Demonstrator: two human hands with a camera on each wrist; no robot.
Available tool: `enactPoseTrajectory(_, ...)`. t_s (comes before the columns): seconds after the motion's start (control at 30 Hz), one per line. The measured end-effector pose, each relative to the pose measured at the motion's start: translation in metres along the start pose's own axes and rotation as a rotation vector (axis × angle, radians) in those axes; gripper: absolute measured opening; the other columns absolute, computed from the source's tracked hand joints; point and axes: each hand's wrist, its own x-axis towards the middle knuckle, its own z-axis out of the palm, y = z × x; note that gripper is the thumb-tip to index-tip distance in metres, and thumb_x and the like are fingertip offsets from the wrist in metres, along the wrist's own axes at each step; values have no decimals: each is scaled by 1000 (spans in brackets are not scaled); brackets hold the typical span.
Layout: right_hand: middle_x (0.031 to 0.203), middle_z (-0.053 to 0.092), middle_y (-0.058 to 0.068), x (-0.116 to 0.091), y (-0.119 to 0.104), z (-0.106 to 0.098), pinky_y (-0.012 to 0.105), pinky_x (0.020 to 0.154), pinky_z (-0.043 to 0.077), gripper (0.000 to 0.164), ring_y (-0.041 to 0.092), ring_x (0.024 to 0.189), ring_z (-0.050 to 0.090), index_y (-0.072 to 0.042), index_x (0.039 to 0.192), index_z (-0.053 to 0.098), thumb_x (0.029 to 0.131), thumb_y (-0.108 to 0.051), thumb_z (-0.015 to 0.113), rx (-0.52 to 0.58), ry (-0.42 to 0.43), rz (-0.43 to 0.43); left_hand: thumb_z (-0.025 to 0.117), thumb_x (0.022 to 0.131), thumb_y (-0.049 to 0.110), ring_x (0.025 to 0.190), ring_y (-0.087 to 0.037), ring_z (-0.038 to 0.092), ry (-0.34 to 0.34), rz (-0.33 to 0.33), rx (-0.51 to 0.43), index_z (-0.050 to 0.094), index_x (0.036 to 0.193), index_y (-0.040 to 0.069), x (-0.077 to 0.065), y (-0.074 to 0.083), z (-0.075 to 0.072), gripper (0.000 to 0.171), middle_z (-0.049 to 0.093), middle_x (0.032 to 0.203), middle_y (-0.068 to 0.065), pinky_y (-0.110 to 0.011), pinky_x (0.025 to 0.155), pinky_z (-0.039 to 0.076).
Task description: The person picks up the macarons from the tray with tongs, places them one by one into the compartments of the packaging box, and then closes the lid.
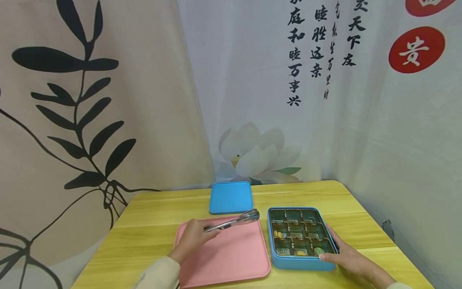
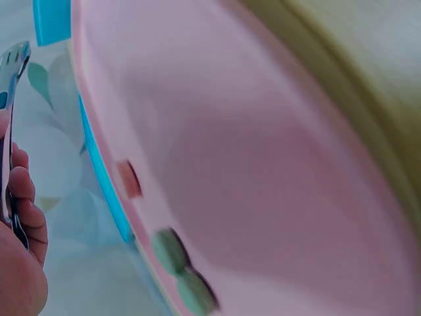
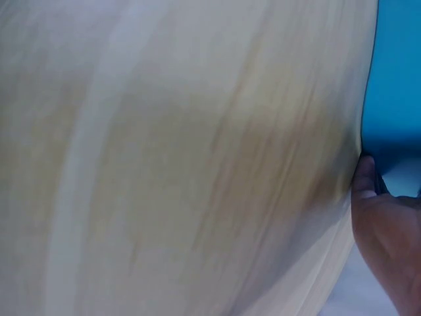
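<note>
My left hand [image 1: 196, 237] grips a pair of metal tongs [image 1: 234, 221] above the pink tray [image 1: 231, 261]. The tongs point right and away, and nothing shows between their tips. In the left wrist view, a small reddish piece [image 2: 129, 179] and two green pieces [image 2: 172, 252] lie along the tray's edge; the arm hides them in the head view. At the right, a blue box [image 1: 299, 263] has its near right corner held by my right hand [image 1: 344, 255], thumb on the front rim. Yellow pieces [image 1: 278, 234] and a green piece [image 1: 319, 251] sit in its compartments.
A flat blue lid or tray [image 1: 231, 197] lies behind the pink tray. Everything stands on a yellow wood-grain table [image 1: 151, 224]. A printed curtain [image 1: 151, 100] hangs along the table's back and right edges.
</note>
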Motion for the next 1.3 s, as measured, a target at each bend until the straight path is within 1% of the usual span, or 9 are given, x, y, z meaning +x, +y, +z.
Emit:
enactPoseTrajectory(0.1,157,-17,32,0,0,0,78,101,7,101,59,139,-10,-11,156,-17,98,-32,63,1,0,0,80,83,27,54,-3,41,-16,6,-31,78,84,16,7,10,7,11,55,60,14,-21,46,34)
enactPoseTrajectory(0.27,157,-17,32,0,0,0,77,102,6,102,59,139,-10,-11,156,-18,98,-33,63,-8,2,-1,81,84,29,55,-3,45,-33,5,-56,80,88,14,19,28,21,16,61,64,14,-22,47,39)
enactPoseTrajectory(0.37,157,-17,32,0,0,0,77,102,6,102,59,139,-10,-10,156,-18,98,-33,63,-8,2,-3,81,84,29,56,-3,47,-44,33,-71,80,90,13,25,41,29,17,63,66,14,-22,48,42)
enactPoseTrajectory(0.43,157,-17,32,0,-1,0,77,102,6,102,58,139,-10,-10,156,-18,97,-33,63,-10,5,-2,81,84,28,55,-3,47,-54,55,-74,80,89,13,29,49,35,16,62,64,14,-22,47,41)
enactPoseTrajectory(0.67,156,-17,33,1,-1,0,77,102,6,102,59,139,-11,-10,156,-18,97,-32,63,-6,5,2,80,84,27,53,-1,44,-80,123,-28,77,78,16,37,73,56,12,58,59,19,-20,47,35)
enactPoseTrajectory(0.83,157,-17,33,0,0,1,77,102,6,102,59,139,-11,-9,156,-17,97,-32,63,0,5,5,82,81,26,54,1,45,-87,139,-47,78,78,17,38,80,69,10,62,63,20,-19,50,38)
enactPoseTrajectory(0.97,157,-16,33,1,0,1,77,102,6,101,59,139,-10,-9,156,-17,98,-31,63,-2,7,6,83,79,26,57,3,48,-80,152,-48,79,80,17,37,83,74,10,66,68,19,-18,54,43)
enactPoseTrajectory(1.07,156,-15,34,1,1,1,77,102,6,101,60,138,-10,-9,156,-17,98,-31,63,-7,7,9,83,79,28,55,3,46,-75,148,-42,78,80,17,37,82,74,12,65,67,19,-18,51,42)
enactPoseTrajectory(1.3,156,-16,34,1,1,0,78,102,7,101,60,138,-10,-9,156,-17,98,-31,63,-10,7,16,82,81,29,51,-1,41,-78,96,-63,75,76,19,35,76,67,13,58,60,20,-20,47,35)
